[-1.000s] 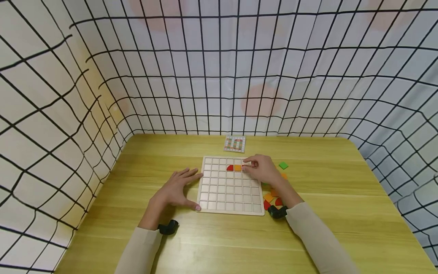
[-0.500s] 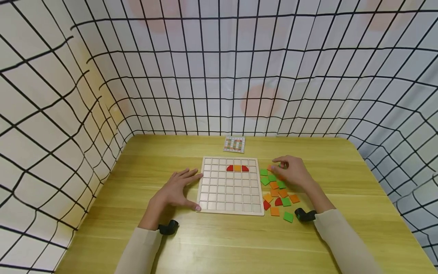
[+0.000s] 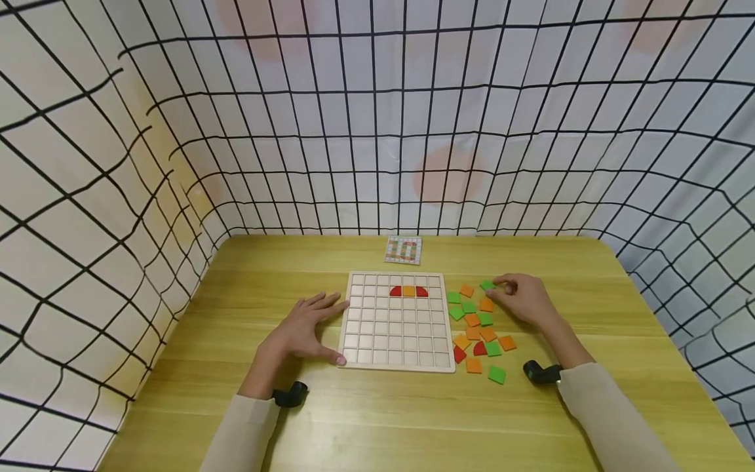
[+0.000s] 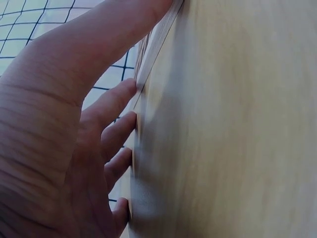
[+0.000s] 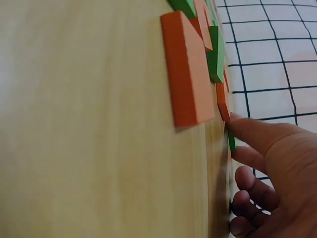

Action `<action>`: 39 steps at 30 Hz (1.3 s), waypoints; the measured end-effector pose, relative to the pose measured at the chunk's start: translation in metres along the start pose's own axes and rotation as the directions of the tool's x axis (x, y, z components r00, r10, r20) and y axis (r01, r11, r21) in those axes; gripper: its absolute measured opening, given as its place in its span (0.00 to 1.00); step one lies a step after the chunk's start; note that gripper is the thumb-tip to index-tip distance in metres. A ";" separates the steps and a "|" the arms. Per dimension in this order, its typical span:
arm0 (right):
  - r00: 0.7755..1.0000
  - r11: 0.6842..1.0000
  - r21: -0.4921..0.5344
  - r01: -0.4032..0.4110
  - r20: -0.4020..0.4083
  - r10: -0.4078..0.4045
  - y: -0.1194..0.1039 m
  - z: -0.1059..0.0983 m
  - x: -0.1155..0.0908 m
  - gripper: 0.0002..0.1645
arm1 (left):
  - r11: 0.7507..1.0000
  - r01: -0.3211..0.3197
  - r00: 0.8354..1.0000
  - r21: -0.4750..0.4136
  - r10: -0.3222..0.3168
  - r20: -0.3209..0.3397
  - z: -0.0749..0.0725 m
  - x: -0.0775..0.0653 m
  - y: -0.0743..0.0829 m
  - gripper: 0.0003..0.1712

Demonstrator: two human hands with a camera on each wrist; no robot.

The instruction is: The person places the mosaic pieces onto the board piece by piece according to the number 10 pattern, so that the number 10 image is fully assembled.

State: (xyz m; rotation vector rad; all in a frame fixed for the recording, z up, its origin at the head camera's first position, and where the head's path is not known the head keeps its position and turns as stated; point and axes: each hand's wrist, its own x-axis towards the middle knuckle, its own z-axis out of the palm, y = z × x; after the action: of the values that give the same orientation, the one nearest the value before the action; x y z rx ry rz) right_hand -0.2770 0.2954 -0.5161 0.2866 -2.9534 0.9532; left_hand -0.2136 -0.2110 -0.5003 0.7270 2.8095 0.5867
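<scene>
A pale gridded board (image 3: 395, 334) lies flat on the table, with a red quarter-round tile (image 3: 396, 291), a yellow square tile (image 3: 409, 291) and another red quarter-round tile (image 3: 421, 292) side by side in an upper row. My left hand (image 3: 303, 330) is spread at the board's left side, thumb and index fingertip touching its edge; the left wrist view shows the other fingertips on the tabletop. At the far end of the loose pieces, my right hand (image 3: 522, 298) pinches a green square tile (image 3: 486, 285) between thumb and index finger, the other fingers curled. The tile appears at table level.
Several loose green, orange, yellow and red tiles lie right of the board, including an orange tile (image 3: 507, 343) and a green tile (image 3: 497, 374). A small patterned card (image 3: 404, 250) lies beyond the board. Black netting (image 3: 377, 144) over white cloth surrounds the table (image 3: 377, 419).
My right hand has moved right from the board to the green tile and pinches it. The right red quarter-round tile it was holding now sits in the board. My left hand stays put.
</scene>
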 end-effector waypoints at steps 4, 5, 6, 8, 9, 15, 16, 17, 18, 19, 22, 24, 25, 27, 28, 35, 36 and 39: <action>1.000 1.000 0.009 -0.005 -0.002 0.005 0.003 0.001 0.001 0.25 | 1.000 -0.001 1.000 -0.012 0.001 -0.004 0.002 0.000 -0.001 0.69; 1.000 1.000 0.016 -0.003 -0.002 0.003 0.004 0.001 0.001 0.25 | 1.000 0.000 1.000 -0.011 0.000 -0.004 0.002 0.000 -0.001 0.69; 1.000 1.000 0.021 0.001 0.001 -0.001 0.005 0.000 0.000 0.25 | 1.000 0.001 1.000 -0.013 -0.001 -0.003 0.002 0.000 -0.001 0.69; 1.000 0.999 0.032 0.013 0.002 -0.013 0.007 0.000 -0.001 0.24 | 1.000 0.002 1.000 -0.013 -0.002 -0.001 0.002 0.000 -0.002 0.69; 1.000 0.999 0.038 0.021 0.001 -0.021 0.008 -0.001 -0.002 0.23 | 1.000 0.003 1.000 -0.015 -0.003 0.000 0.002 0.000 -0.002 0.69; 0.997 0.997 0.021 0.070 -0.016 -0.069 0.016 -0.005 -0.008 0.23 | 1.000 0.004 1.000 -0.019 -0.004 -0.004 0.002 -0.001 -0.002 0.69; 0.997 0.997 0.020 0.074 -0.018 -0.074 0.018 -0.005 -0.010 0.23 | 1.000 0.004 1.000 -0.019 -0.004 -0.005 0.002 -0.001 -0.002 0.69; 0.997 0.997 0.020 0.079 -0.019 -0.078 0.019 -0.006 -0.011 0.23 | 1.000 0.005 1.000 -0.016 -0.005 -0.005 0.003 -0.001 -0.002 0.69; 0.997 0.997 0.023 0.080 -0.021 -0.080 0.020 -0.006 -0.012 0.23 | 1.000 0.005 1.000 -0.016 -0.005 -0.005 0.003 -0.001 -0.002 0.69; 0.997 0.996 0.026 0.080 -0.022 -0.079 0.021 -0.007 -0.013 0.23 | 1.000 0.005 1.000 -0.017 -0.005 -0.005 0.003 -0.001 -0.002 0.69; 0.997 0.996 0.048 0.070 -0.021 -0.070 0.022 -0.007 -0.016 0.23 | 1.000 0.004 1.000 -0.016 -0.004 -0.005 0.003 0.000 -0.002 0.69; 0.998 0.996 0.060 0.061 -0.020 -0.060 0.022 -0.008 -0.018 0.23 | 1.000 0.003 1.000 -0.015 -0.003 -0.004 0.003 -0.001 -0.002 0.69; 0.998 0.996 0.067 0.059 -0.020 -0.058 0.022 -0.008 -0.019 0.23 | 1.000 0.002 1.000 -0.014 -0.002 -0.005 0.003 -0.001 -0.002 0.69; 0.998 0.996 0.072 0.056 -0.015 -0.056 0.020 -0.008 -0.021 0.23 | 1.000 0.000 1.000 -0.014 0.000 -0.004 0.003 -0.001 -0.002 0.69; 0.998 0.996 0.072 0.057 -0.013 -0.056 0.019 -0.008 -0.021 0.23 | 1.000 0.001 1.000 -0.012 -0.001 -0.003 0.002 -0.001 -0.002 0.69; 0.998 0.996 0.071 0.062 0.005 -0.062 0.002 -0.004 -0.022 0.24 | 1.000 0.006 1.000 -0.004 -0.006 0.001 0.002 0.000 -0.003 0.70; 0.998 0.995 0.072 0.065 0.008 -0.066 -0.002 -0.003 -0.022 0.24 | 1.000 0.005 1.000 -0.004 -0.005 0.001 0.002 0.000 -0.003 0.70; 0.997 0.994 0.078 0.075 0.020 -0.077 -0.013 0.001 -0.021 0.23 | 1.000 0.003 1.000 -0.009 -0.003 0.000 0.003 0.000 -0.002 0.70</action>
State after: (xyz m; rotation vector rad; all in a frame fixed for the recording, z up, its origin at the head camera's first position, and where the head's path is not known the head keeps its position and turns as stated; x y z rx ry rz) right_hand -0.2542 0.2884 -0.5108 0.4114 -2.9069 1.0634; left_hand -0.2141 -0.2117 -0.5039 0.7213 2.8056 0.5984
